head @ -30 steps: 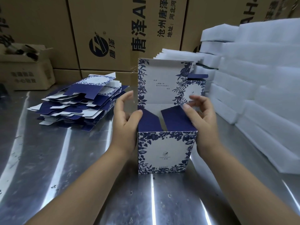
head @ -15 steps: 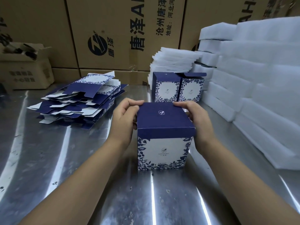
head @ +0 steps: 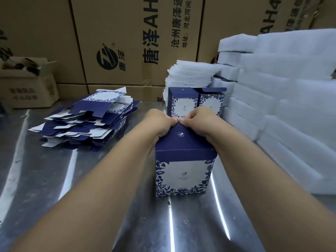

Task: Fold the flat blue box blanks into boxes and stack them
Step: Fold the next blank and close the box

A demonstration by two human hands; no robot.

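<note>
On the bench (head: 54, 179), left grip (head: 160, 122) and right grip (head: 198, 120) curl over the far top edge of the upright blue box (head: 183, 175), 2 folded boxes (head: 183, 102) just behind, flat blanks (head: 87, 128) piled toward the left edge.

Illegible small print on box (head: 184, 174)

Shiny steel table (head: 54, 179) w/ streaky light glare, big brown printed cartons (head: 127, 42) walling the back, small open carton (head: 27, 91) far left, white foam blocks (head: 291, 88) stacked right, thin foam sheets (head: 189, 75) beside.
</note>
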